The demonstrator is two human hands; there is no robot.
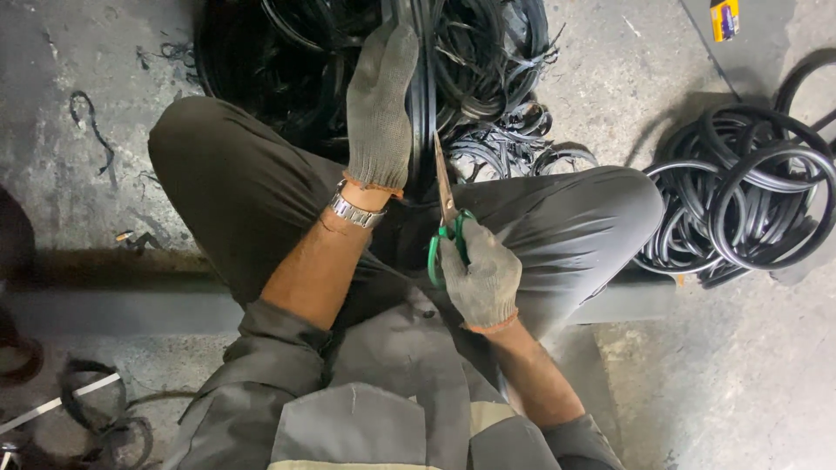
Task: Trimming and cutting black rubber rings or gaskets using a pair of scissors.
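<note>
Here, what I see from the head camera:
Left hand (380, 109): gloved, fingers stretched out flat, reaching into the black strap pile (470, 61) on the floor (627, 78).
Right hand (481, 277): gloved, closed around green-handled scissors (446, 209), blades pointing up between my knees.
Rubber ring coil (749, 191): well apart, rightward.

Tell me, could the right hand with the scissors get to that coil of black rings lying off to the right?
Probably yes. The right hand holds green-handled scissors over the lap, and the coil of black rings lies on bare floor beyond the right knee, with only that knee between.
</note>
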